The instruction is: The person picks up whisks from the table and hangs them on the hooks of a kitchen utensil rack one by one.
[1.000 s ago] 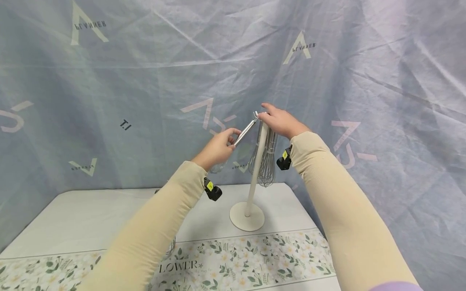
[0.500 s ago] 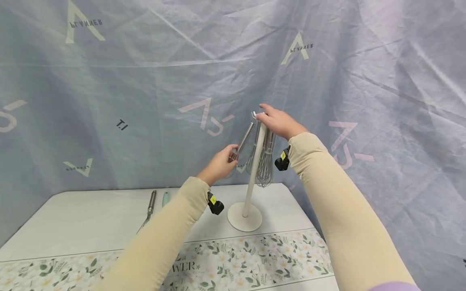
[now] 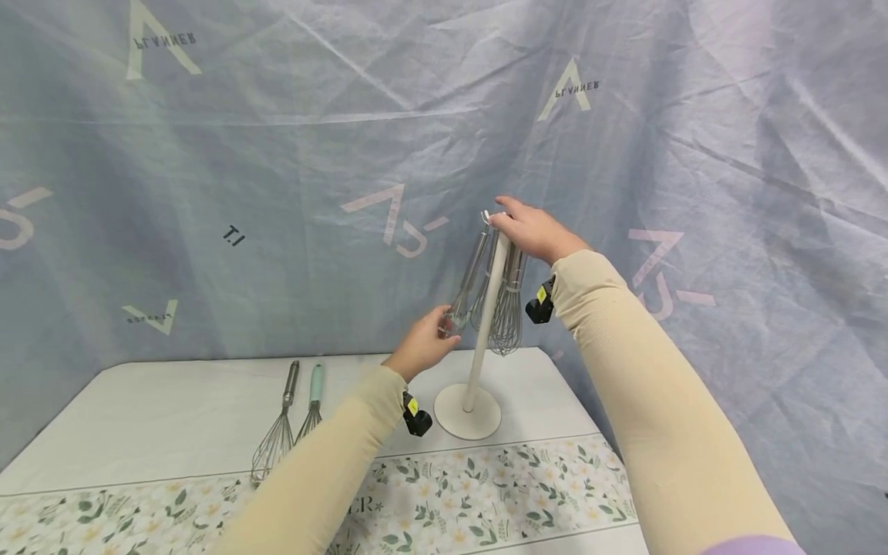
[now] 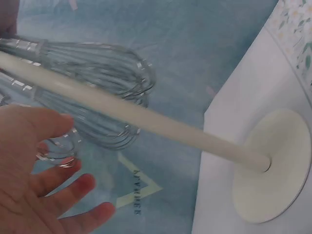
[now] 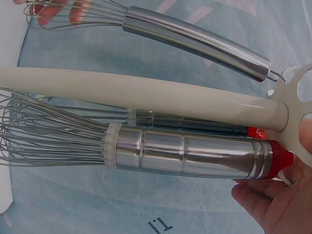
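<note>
A steel whisk point(image 3: 472, 266) hangs by its loop from a hook at the top of a cream whisk stand point(image 3: 488, 324), leaning slightly outward. My left hand point(image 3: 425, 343) is at its wire end; in the left wrist view the thumb and loosely spread fingers lie around the small wire loops point(image 4: 63, 151). My right hand point(image 3: 537, 231) holds the hooked top point(image 5: 295, 97) of the stand. Two thicker steel whisks hang there too, the nearer one point(image 5: 195, 153) with a red end close to my right fingers. The stand's round base point(image 3: 451, 420) rests on the table.
A steel-handled whisk point(image 3: 277, 439) and a mint-handled whisk point(image 3: 315, 393) lie on the white table point(image 3: 166, 416) to the left, partly behind my left sleeve. A floral strip point(image 3: 499, 493) runs along the front. A blue-grey cloth point(image 3: 277, 154) hangs behind the table.
My left hand has slid down the whisk from its handle to its wires, and the whisk has swung closer to vertical. The whisks on the table have come into view. My right hand stays put.
</note>
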Action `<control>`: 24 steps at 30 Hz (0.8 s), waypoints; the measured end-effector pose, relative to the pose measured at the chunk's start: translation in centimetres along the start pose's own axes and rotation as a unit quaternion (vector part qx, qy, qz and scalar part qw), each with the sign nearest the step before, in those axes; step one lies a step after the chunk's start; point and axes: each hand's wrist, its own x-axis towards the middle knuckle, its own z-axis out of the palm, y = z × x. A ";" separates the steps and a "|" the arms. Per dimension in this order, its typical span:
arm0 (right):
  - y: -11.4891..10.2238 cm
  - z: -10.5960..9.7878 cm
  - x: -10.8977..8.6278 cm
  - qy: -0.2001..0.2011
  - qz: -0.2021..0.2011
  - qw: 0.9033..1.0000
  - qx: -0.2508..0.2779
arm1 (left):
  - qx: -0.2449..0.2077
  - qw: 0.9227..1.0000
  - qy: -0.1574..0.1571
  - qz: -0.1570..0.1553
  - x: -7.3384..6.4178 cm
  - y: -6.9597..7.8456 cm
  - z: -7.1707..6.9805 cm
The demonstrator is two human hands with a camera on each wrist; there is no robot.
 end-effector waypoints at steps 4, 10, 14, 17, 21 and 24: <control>0.0 -0.1 -0.1 0.000 0.001 1.000 0.002 | 0.002 1.000 0.015 0.001 0.1 0.0 1.0; -0.1 -0.1 -0.1 0.000 -0.007 1.000 0.001 | -0.001 1.000 0.018 -0.006 0.1 0.6 2.0; -0.1 -0.1 0.0 0.001 -0.014 1.000 0.002 | -0.006 1.000 0.029 -0.010 0.2 0.8 2.3; -0.2 -0.1 0.0 0.004 -0.013 1.000 0.001 | -0.007 0.999 0.032 -0.009 0.2 0.8 2.4; -0.3 -0.1 0.0 0.004 -0.014 1.000 0.000 | -0.018 0.999 0.028 -0.013 0.3 0.7 2.4; -0.2 -0.1 0.0 0.002 -0.014 1.000 0.000 | -0.022 0.999 0.023 -0.014 0.2 0.7 2.3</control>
